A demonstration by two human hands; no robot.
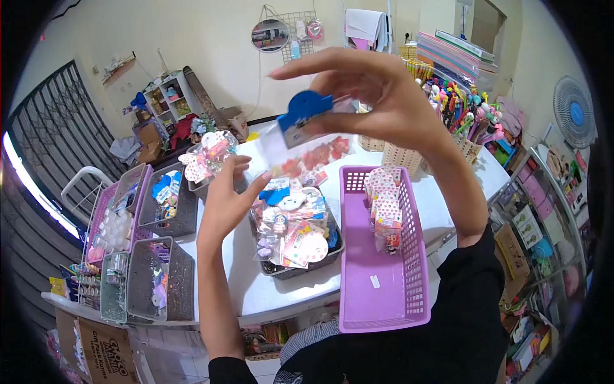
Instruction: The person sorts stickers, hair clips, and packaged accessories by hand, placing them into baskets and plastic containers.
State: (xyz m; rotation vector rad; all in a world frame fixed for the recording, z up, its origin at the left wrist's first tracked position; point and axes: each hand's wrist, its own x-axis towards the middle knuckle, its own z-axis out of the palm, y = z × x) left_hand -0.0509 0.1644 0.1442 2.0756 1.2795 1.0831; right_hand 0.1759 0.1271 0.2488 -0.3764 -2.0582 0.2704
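My right hand (pixel 377 96) is raised above the table, with thumb and fingers closed on a clear plastic packet (pixel 313 153) topped by a blue card (pixel 304 115). Small reddish pieces show along the packet's lower part. Lower on the left, my left hand (pixel 227 198) has its fingers apart and holds nothing; its thumb tip is right by the packet's lower corner. Below both hands stands a dark basket (pixel 281 272) heaped with packaged trinkets. To its right, a purple basket (pixel 419 281) contains a row of heart-patterned packets (pixel 385 205) and two small white strips (pixel 375 281).
Grey baskets (pixel 182 272) of trinkets line the white table's (pixel 256 291) left side, beside a long purple tray (pixel 144 227). Woven holders (pixel 400 160) with colourful pens stand at the back right. A glass-sided shelf (pixel 543 211) is on the right.
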